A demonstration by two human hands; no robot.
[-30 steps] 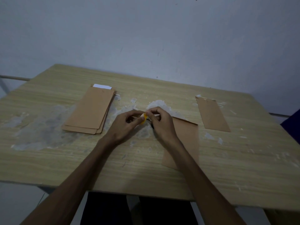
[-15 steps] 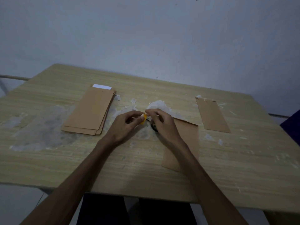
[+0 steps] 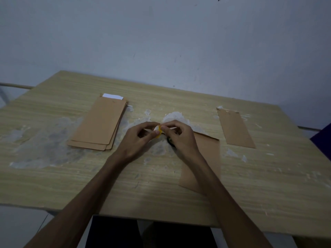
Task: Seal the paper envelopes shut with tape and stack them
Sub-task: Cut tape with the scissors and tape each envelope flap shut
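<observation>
A small yellow roll of tape (image 3: pixel 158 131) is pinched between the fingertips of my left hand (image 3: pixel 138 139) and my right hand (image 3: pixel 179 136) above the table's middle. A dark object (image 3: pixel 169 140) shows under my right hand; I cannot tell what it is. One brown envelope (image 3: pixel 206 156) lies flat under my right wrist, partly hidden by the forearm. On the left lies a stack of brown envelopes (image 3: pixel 100 124) with a white strip at its far end. A single brown envelope (image 3: pixel 234 127) lies at the right.
The wooden table (image 3: pixel 53 185) carries pale scuffed patches (image 3: pixel 44 145) of residue on the left and middle. A grey wall stands just behind it. A dark blue object (image 3: pixel 324 135) shows at the right edge.
Both hands stay nearly still at the yellow tape; my right hand's fingers have shifted slightly. The envelopes have not moved.
</observation>
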